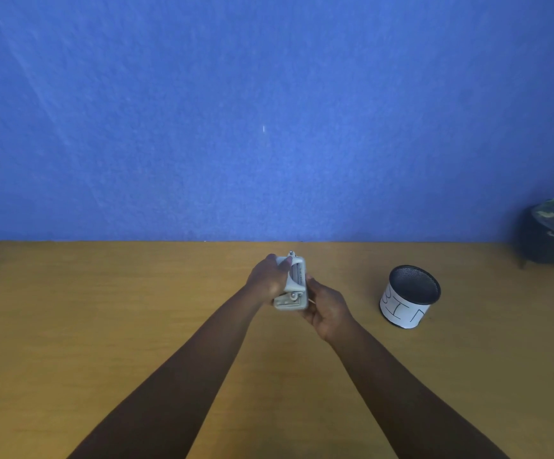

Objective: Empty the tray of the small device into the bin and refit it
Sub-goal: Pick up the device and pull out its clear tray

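Note:
A small pale grey hole punch [293, 283] is held above the wooden table [103, 309], turned on its side with its long axis pointing away from me. My left hand [267, 276] grips its far left part. My right hand [326, 308] holds its near right side from underneath. Both hands are closed on the device. I cannot tell whether its tray is fitted or off. The bin [409, 296], a black mesh cup with a white paper label reading BIN, stands upright on the table to the right of my hands.
A blue wall [269, 111] rises right behind the table's far edge. A dark pot with a green plant [553, 236] stands at the far right, beyond the bin.

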A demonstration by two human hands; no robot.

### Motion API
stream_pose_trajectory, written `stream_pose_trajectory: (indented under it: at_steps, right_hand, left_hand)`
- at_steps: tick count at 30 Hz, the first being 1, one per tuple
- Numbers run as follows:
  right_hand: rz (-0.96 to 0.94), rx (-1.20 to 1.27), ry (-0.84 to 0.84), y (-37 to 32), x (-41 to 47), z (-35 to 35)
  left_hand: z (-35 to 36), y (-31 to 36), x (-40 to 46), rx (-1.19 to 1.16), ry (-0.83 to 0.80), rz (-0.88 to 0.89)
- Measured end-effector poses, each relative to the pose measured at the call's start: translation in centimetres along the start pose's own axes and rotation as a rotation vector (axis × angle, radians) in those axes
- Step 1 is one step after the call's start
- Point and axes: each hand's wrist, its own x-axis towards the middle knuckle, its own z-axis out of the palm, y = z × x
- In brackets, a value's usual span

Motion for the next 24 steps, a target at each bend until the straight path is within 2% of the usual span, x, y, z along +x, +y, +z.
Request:
stream_pose_trajectory:
  at_steps: [3, 6, 24]
  right_hand:
    - [0.008, 0.012, 0.032, 0.15, -0.03, -0.07]
    - [0.006, -0.016, 0.038, 0.20, 0.05, -0.09]
    - [-0.136, -0.120, 0.212, 0.40, 0.00, 0.24]
  left_hand:
    - [0.10, -0.23, -0.03, -0.186, -0.059, -0.031]
    - [0.13, -0.49, 0.08, -0.313, -0.049, -0.054]
    - [0.29, -0.44, -0.06, -0.566, 0.003, -0.048]
